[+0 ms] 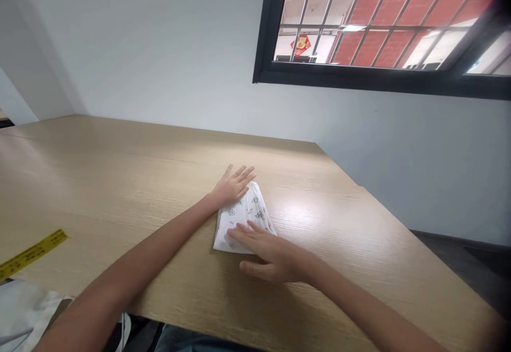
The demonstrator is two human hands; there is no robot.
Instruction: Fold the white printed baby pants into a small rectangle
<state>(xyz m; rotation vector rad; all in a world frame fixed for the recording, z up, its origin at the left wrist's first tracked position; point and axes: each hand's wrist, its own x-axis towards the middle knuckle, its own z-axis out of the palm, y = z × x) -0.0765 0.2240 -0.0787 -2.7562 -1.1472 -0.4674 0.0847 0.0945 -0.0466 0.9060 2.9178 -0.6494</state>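
Observation:
A folded white cloth [245, 214] with small printed figures lies flat on the wooden table [159, 181]. Across its far left corner rests my left hand [233, 186], fingers stretched out and spread. My right hand [267, 251] is over the near right part of the cloth, its fingers extended and the thumb apart, with the palm partly beyond the cloth's near edge. Neither hand grips anything. Part of the cloth is hidden beneath both hands.
A yellow printed strip [34, 254] is on the table at the left. White fabric [27, 312] shows below the near left edge. Behind the table stand a pale wall [159, 48] and a dark-framed window [359, 79] with bars.

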